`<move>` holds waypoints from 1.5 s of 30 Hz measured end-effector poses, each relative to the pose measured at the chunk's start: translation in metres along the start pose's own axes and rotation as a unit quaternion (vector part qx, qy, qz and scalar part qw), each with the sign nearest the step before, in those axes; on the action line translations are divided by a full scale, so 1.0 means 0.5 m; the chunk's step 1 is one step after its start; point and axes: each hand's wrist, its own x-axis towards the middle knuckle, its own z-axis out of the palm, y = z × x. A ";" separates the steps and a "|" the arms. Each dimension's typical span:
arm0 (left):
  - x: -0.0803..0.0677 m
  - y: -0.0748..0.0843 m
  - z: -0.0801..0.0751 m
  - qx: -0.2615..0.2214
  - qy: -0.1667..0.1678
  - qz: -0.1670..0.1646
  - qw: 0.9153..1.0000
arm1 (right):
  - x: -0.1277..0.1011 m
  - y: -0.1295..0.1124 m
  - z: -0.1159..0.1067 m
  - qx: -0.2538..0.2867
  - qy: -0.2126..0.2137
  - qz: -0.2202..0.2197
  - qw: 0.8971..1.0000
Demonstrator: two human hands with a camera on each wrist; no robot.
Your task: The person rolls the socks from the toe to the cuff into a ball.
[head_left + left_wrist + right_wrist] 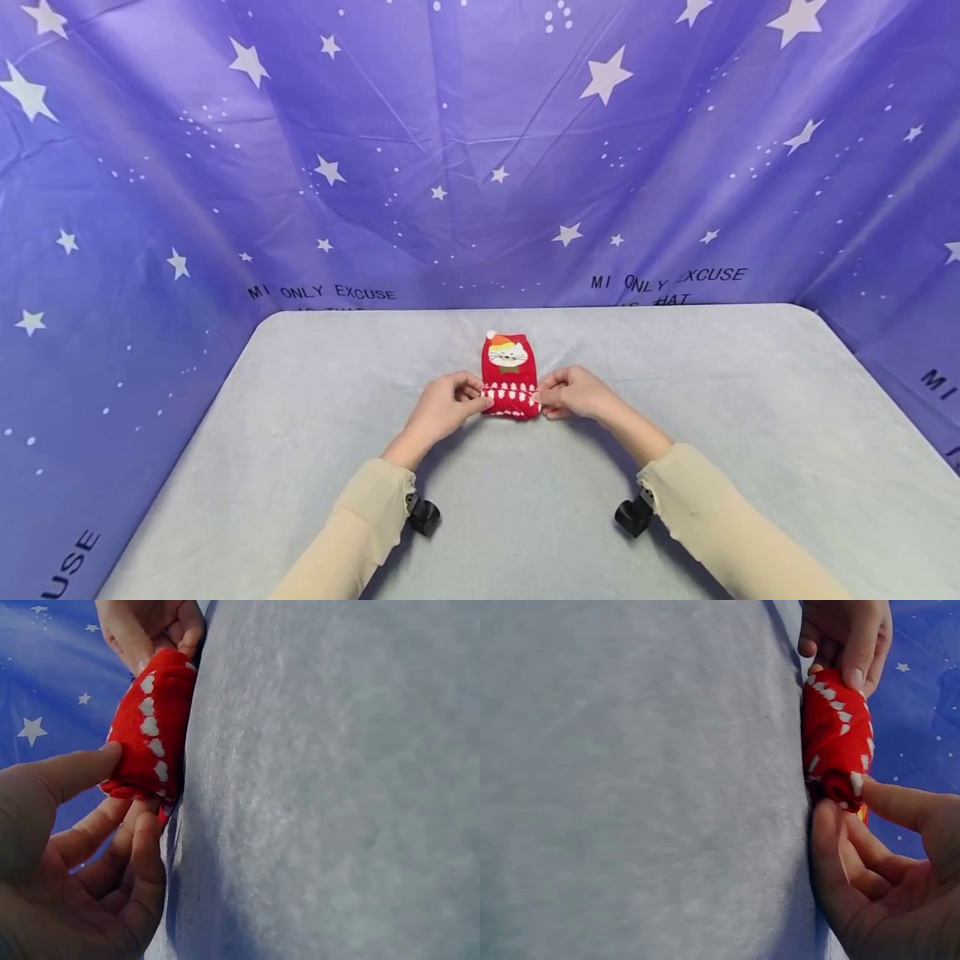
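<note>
A red knitted sock [510, 375] with a white cat face in an orange hat lies on the grey table. Its near end is rolled up, showing rows of white hearts; the coiled edge of the roll [840, 787] appears in the right wrist view. At the roll's left end my left hand [448, 406] pinches the fabric, thumb on the near side and fingers beneath, as the left wrist view shows. My right hand [576, 393] pinches the opposite end the same way. The far part of the sock lies flat, cat face up.
The pale grey tabletop [300, 500] spreads out on all sides of the hands. Beyond its back and side edges hangs a purple-blue curtain [465, 167] with white stars and black lettering. A small black camera [424, 515] sits at each sleeve cuff.
</note>
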 end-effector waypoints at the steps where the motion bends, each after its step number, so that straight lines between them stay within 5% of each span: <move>1: 0.001 0.001 0.000 0.001 0.002 -0.005 1.000 | -0.002 0.000 0.001 -0.023 0.016 -0.021 0.999; 3: 0.004 0.004 0.001 0.007 0.002 -0.015 1.000 | -0.009 0.001 0.004 -0.081 0.051 -0.079 0.992; 8: 0.012 0.015 0.004 0.015 0.007 -0.038 0.999 | -0.022 0.000 0.009 -0.207 0.104 -0.194 0.953; 16: 0.021 0.019 0.013 0.030 0.044 0.016 0.998 | -0.014 0.002 0.015 -0.265 0.107 -0.204 0.936; 24: 0.011 0.026 0.018 0.040 0.028 0.023 0.999 | -0.009 0.004 0.013 -0.224 0.111 -0.179 0.952; 45: -0.006 0.024 0.018 0.048 0.112 -0.036 0.992 | -0.011 0.010 0.039 -0.148 0.146 -0.158 0.965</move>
